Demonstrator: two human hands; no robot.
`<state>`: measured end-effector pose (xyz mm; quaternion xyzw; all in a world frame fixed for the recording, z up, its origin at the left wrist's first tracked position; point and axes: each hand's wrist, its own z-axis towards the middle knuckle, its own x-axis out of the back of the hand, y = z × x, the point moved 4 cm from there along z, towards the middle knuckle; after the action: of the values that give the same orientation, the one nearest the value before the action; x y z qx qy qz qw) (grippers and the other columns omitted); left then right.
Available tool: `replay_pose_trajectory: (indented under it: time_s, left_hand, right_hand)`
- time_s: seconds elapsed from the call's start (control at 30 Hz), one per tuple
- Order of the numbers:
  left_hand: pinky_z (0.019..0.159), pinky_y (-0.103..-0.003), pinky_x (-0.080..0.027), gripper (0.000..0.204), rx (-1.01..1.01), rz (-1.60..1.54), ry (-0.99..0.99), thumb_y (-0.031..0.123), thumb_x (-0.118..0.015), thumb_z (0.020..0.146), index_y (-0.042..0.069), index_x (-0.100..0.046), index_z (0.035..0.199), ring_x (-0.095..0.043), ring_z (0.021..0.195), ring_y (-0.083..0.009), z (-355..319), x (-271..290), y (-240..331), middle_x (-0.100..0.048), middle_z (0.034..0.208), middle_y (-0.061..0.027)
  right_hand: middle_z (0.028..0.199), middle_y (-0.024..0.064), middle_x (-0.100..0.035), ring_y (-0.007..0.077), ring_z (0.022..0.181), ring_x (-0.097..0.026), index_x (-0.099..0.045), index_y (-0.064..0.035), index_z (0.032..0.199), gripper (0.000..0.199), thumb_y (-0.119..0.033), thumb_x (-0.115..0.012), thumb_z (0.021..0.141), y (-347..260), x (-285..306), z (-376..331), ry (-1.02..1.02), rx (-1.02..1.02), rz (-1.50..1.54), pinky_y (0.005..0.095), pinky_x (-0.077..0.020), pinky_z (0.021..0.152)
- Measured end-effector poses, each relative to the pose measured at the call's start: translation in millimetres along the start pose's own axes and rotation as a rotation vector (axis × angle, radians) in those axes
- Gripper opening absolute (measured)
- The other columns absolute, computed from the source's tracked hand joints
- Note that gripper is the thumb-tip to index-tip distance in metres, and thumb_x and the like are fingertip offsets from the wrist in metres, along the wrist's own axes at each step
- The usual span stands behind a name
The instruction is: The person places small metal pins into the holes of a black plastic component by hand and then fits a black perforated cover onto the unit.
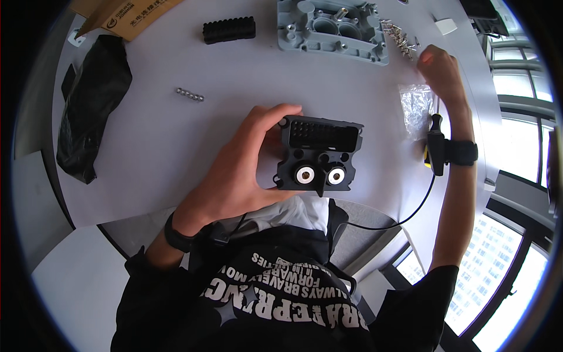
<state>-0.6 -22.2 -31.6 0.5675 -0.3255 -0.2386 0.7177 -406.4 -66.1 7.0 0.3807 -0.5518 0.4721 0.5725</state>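
My left hand (234,161) grips a black connector housing (322,154) by its left side, thumb and fingers spread around it, just above the near part of the table. The housing faces up with a rectangular multi-pin socket and two round metal-ringed ports below it. At the far right, my right hand (441,69) is closed with its fingers curled; whatever it may hold is hidden. Beside its fingertips lies a loose pile of small screws (400,40). Close to the right wrist is a clear plastic bag (416,110).
A grey cast metal housing (366,51) stands at the back. To its left are a black ribbed block (229,29) and a cardboard box (126,20). A short row of small metal cylinders (190,94) and a black bag (97,105) lie left. A cable (423,204) trails from the right wrist device.
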Motion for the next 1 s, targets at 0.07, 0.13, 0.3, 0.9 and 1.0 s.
replay_pose_trajectory:
  time_s: [0.07,0.13,0.3,0.9,1.0]
  left_hand:
    - [0.115,-0.042,-0.042,0.103,0.045,-0.009,-0.028,0.004,-0.091,0.069,0.006,-0.031,0.153,-0.052,0.135,-0.0286,-2.2,1.0,-1.7,-0.047,0.145,-0.0171]
    - [0.115,-0.043,-0.042,0.102,0.039,0.016,-0.017,0.004,-0.091,0.069,0.006,-0.031,0.152,-0.052,0.134,-0.0291,-3.8,2.0,-1.0,-0.047,0.145,-0.0175]
    - [0.114,-0.044,-0.044,0.102,0.032,0.009,-0.010,0.003,-0.090,0.069,0.006,-0.032,0.152,-0.052,0.134,-0.0295,-2.1,1.3,1.2,-0.046,0.146,-0.0169]
    - [0.106,-0.044,-0.049,0.100,-0.048,0.124,-0.001,0.007,-0.090,0.068,0.011,-0.037,0.152,-0.053,0.131,-0.0306,-4.0,0.9,-1.0,-0.050,0.143,-0.0130]
    - [0.106,-0.043,-0.049,0.098,-0.068,0.109,0.002,0.009,-0.090,0.069,0.011,-0.037,0.152,-0.053,0.131,-0.0306,-4.0,-1.9,-3.6,-0.050,0.143,-0.0125]
  right_hand:
    - [0.086,0.0212,-0.074,0.0369,0.085,-0.074,-0.071,-0.0006,0.090,0.018,-0.016,-0.067,0.082,-2.8,15.5,-5.8,0.014,-0.008,0.032,0.0409,-0.0580,0.082]
    - [0.081,0.0163,-0.073,0.0238,0.075,-0.073,-0.067,0.0009,0.088,0.015,-0.013,-0.068,0.082,-17.8,34.5,-18.5,-0.046,-0.104,0.142,0.0343,-0.0572,0.070]
    - [0.073,0.0061,-0.064,0.0102,0.063,-0.059,-0.062,0.0017,0.087,0.006,-0.002,-0.064,0.090,-51.0,55.9,-73.2,-0.125,0.030,0.599,0.0254,-0.0489,0.058]
    - [0.092,0.0101,-0.074,0.0214,0.080,-0.075,-0.076,0.0003,0.098,0.017,0.009,-0.075,0.083,-194.1,66.4,-171.8,0.019,0.348,0.319,0.0283,-0.0603,0.065]
    - [0.090,0.0099,-0.074,0.0209,0.079,-0.075,-0.075,0.0004,0.095,0.015,0.008,-0.075,0.083,-198.1,68.0,-171.2,0.070,0.392,0.266,0.0290,-0.0602,0.064]
